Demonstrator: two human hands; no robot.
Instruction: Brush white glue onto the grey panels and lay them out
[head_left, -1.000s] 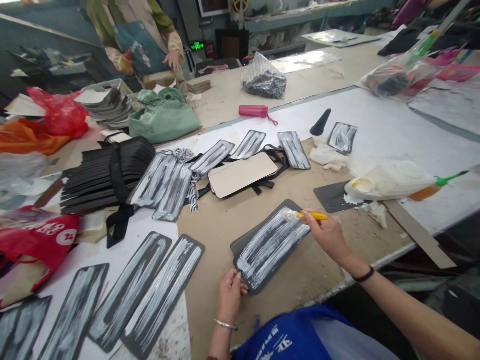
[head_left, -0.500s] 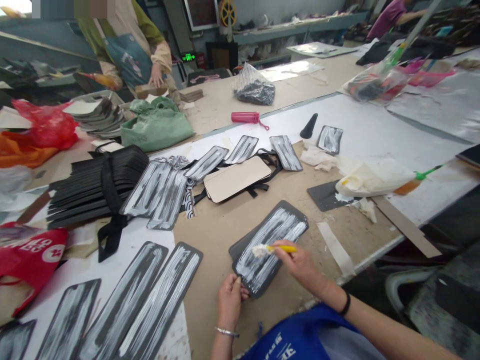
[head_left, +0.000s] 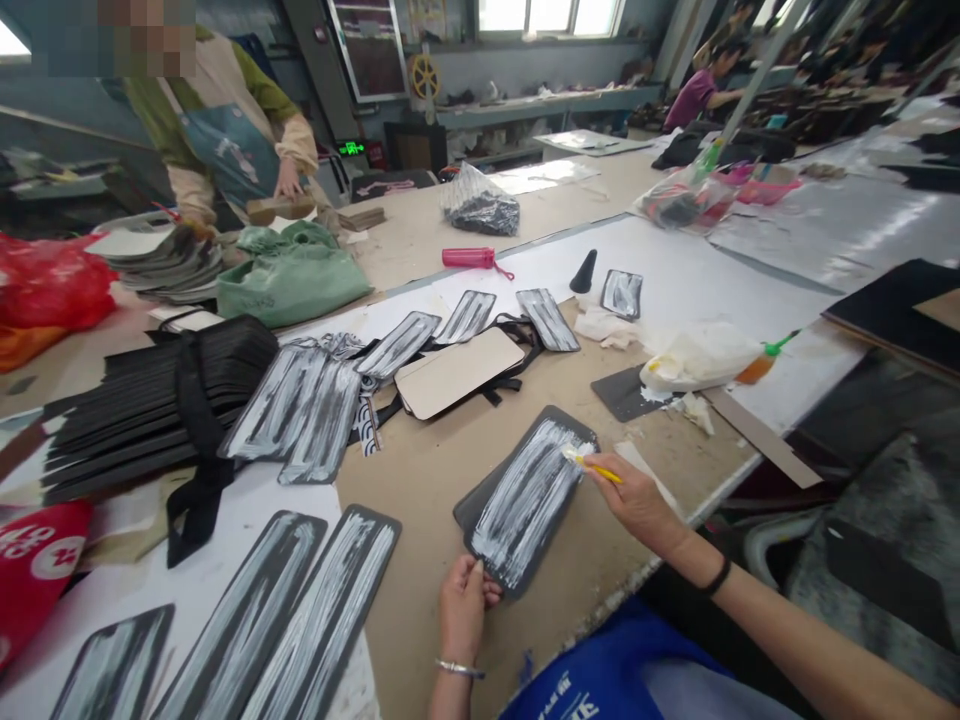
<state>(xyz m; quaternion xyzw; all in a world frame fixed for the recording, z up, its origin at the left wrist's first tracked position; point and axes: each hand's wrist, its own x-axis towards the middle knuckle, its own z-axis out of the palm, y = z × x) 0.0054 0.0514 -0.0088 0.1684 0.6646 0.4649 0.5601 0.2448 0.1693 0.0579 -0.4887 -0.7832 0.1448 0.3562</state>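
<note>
In front of me lies a dark grey rounded panel [head_left: 529, 505] streaked with white glue, with another dark panel partly hidden beneath it. My left hand [head_left: 465, 600] pinches the panel's near left corner between thumb and fingers. A yellow-handled brush [head_left: 596, 467] is gripped in my right hand [head_left: 637, 495]. Its white-coated bristles touch the panel near its far right end. Beyond the right hand, a pale plastic bag [head_left: 697, 355] with white glue at its mouth rests on a dark panel [head_left: 619, 397].
Long glue-streaked strips [head_left: 322, 610] lie at the left. Behind them is a stack of black pieces [head_left: 150, 410] with a strap. A beige panel [head_left: 457, 372] lies mid-table near a pink cylinder [head_left: 469, 257]. A co-worker [head_left: 232, 140] stands across the table.
My right hand has moved the brush from the panel's middle toward its far right end. My left hand still pinches the corner. The camera view has tilted up and turned right.
</note>
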